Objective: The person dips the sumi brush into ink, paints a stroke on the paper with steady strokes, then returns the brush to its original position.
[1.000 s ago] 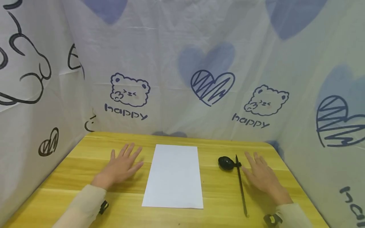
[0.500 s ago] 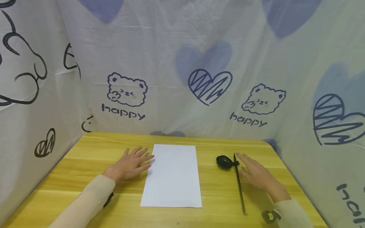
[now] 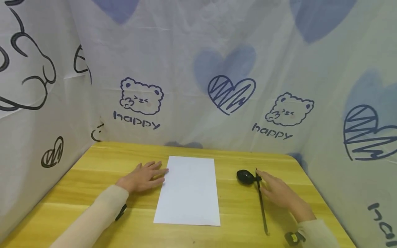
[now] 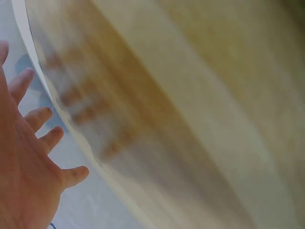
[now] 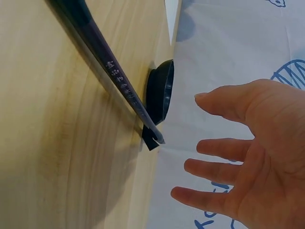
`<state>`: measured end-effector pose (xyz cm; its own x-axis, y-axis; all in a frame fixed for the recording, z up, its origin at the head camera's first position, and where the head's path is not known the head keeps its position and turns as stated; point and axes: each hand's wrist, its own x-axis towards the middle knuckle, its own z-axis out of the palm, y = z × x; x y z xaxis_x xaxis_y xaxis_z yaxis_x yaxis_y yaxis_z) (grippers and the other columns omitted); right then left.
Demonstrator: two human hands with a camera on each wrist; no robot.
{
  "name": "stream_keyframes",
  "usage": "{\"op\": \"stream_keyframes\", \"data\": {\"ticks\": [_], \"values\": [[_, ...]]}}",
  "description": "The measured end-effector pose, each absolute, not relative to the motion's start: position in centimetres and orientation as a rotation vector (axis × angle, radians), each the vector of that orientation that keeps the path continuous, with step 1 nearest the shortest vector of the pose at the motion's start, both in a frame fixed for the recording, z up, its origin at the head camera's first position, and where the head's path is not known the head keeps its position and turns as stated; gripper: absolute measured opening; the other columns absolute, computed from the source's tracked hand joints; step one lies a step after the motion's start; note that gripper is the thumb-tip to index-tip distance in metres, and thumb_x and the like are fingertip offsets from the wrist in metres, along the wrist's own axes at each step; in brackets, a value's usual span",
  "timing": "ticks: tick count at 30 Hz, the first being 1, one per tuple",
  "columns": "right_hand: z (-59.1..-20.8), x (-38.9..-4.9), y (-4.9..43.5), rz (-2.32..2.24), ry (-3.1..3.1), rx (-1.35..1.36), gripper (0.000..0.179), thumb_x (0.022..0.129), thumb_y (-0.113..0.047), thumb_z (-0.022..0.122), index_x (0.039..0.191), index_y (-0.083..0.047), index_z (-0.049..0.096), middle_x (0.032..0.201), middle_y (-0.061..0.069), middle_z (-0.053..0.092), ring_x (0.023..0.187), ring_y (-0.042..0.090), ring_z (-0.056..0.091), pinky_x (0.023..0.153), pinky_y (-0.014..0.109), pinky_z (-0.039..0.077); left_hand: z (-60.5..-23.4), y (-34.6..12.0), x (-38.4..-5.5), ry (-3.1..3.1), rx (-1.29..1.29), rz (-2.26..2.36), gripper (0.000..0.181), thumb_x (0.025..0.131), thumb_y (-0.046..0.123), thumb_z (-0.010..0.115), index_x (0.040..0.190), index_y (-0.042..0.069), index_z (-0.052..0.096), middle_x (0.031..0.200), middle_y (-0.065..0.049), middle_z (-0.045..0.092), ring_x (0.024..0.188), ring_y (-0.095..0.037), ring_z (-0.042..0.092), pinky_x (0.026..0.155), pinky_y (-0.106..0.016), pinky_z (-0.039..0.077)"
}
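Black stick (image 5: 107, 58); only right-wrist view shows lettering (image 5: 122, 80).

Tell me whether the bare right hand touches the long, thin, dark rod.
Apart: the right wrist view shows white backdrop between the right hand and the dark rod.

A white sheet of paper (image 3: 187, 191) lies flat in the lower centre of the head frame, upright in format, its face unmarked. To its right sits a small, glossy black dish (image 3: 245, 177), rounded, opening upward, with a short handle (image 5: 149, 140). A slim, dark brush (image 3: 262, 206) rests its upper part across that handle and slants down toward the lower right; pale characters run along its shaft in the right wrist view.
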<state>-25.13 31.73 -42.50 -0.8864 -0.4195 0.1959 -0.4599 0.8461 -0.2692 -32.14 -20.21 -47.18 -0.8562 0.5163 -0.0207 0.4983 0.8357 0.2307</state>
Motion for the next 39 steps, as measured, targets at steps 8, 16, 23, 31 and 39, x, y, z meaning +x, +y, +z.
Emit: {"op": "stream_keyframes", "data": {"ticks": [8,16,23,31,39], "values": [[-43.5,-25.3,32.1,0.421,-2.870,0.697,0.055,0.085,0.002,0.075,0.137,0.007,0.059,0.141,0.040,0.053,0.126,0.056,0.057,0.105,0.065,0.048,-47.3,-20.1,-32.1,2.913,0.828,0.319,0.057,0.104,0.055,0.050,0.154,0.027,0.051,0.168,-0.018,0.033,0.154,-0.046,0.029,0.117,-0.079,0.019],[-44.0,-25.6,32.6,0.398,-2.792,0.776,0.040,0.076,0.009,0.080,0.114,0.000,0.072,0.126,0.032,0.065,0.112,0.050,0.065,0.096,0.063,0.054,-47.3,-20.0,-32.1,2.945,0.859,0.278,0.055,0.102,0.053,0.055,0.150,0.026,0.056,0.164,-0.016,0.040,0.151,-0.042,0.037,0.115,-0.077,0.029],[-44.3,-26.1,32.5,0.363,-2.753,0.849,0.048,0.068,0.017,0.078,0.113,0.001,0.074,0.121,0.027,0.068,0.109,0.045,0.068,0.095,0.058,0.056,-47.1,-19.7,-32.0,2.959,0.872,0.265,0.054,0.101,0.051,0.059,0.148,0.024,0.059,0.158,-0.020,0.048,0.144,-0.044,0.045,0.109,-0.077,0.037],[-44.4,-26.6,32.6,0.323,-2.731,0.933,0.047,0.066,0.019,0.078,0.107,-0.003,0.076,0.116,0.021,0.071,0.106,0.041,0.069,0.094,0.055,0.057,-47.1,-19.5,-32.0,2.978,0.883,0.256,0.052,0.101,0.049,0.060,0.146,0.023,0.060,0.156,-0.020,0.050,0.142,-0.045,0.047,0.106,-0.076,0.040],[-45.1,-27.4,32.8,0.277,-2.714,1.052,0.042,0.067,0.018,0.077,0.101,-0.006,0.077,0.112,0.017,0.073,0.106,0.039,0.068,0.095,0.055,0.056,-47.2,-19.6,-32.0,2.979,0.883,0.248,0.053,0.101,0.050,0.060,0.146,0.023,0.060,0.156,-0.020,0.051,0.142,-0.045,0.048,0.106,-0.076,0.041]]}}
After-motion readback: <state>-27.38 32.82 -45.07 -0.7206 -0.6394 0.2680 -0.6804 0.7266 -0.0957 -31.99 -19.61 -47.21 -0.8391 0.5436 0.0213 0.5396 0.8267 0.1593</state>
